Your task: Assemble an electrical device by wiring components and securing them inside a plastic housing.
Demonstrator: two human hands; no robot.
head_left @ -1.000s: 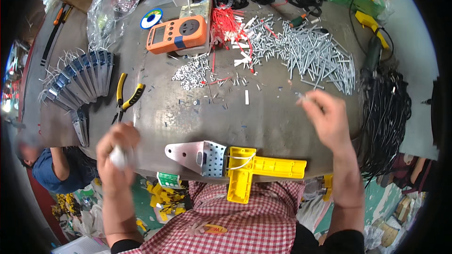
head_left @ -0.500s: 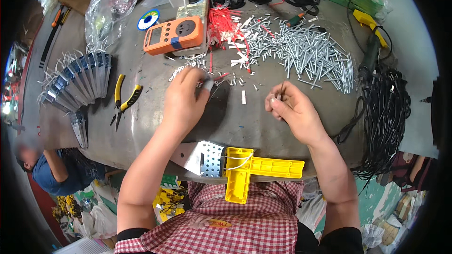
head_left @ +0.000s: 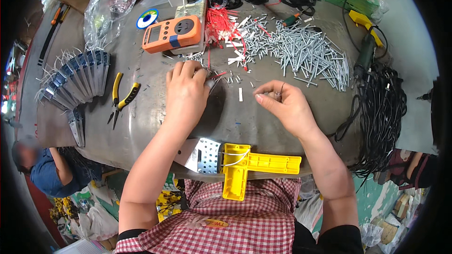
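My left hand (head_left: 186,89) reaches down at the small loose hardware (head_left: 193,58) by the orange multimeter (head_left: 172,34). Its fingers curl downward with the tips hidden, and a greyish piece shows by the thumb. My right hand (head_left: 286,106) is closed in a pinch above the bench; something small and dark shows at its fingers, too small to name. Nearest my body lies an open yellow plastic handle shell (head_left: 273,163), with white wires across it. A perforated metal plate (head_left: 209,156) adjoins the shell at its left end.
A heap of long screws (head_left: 310,51) and red wires with white sleeves (head_left: 219,26) lie beyond my hands. Yellow-handled pliers (head_left: 123,96) and a row of metal blades (head_left: 77,77) are at left. Bundled black cables (head_left: 383,108) fill the right edge. A person (head_left: 52,169) sits at left.
My right hand has shifted slightly left, its thumb and forefinger now extended further that way. My left hand has turned, showing more of its back, and stays by the small hardware.
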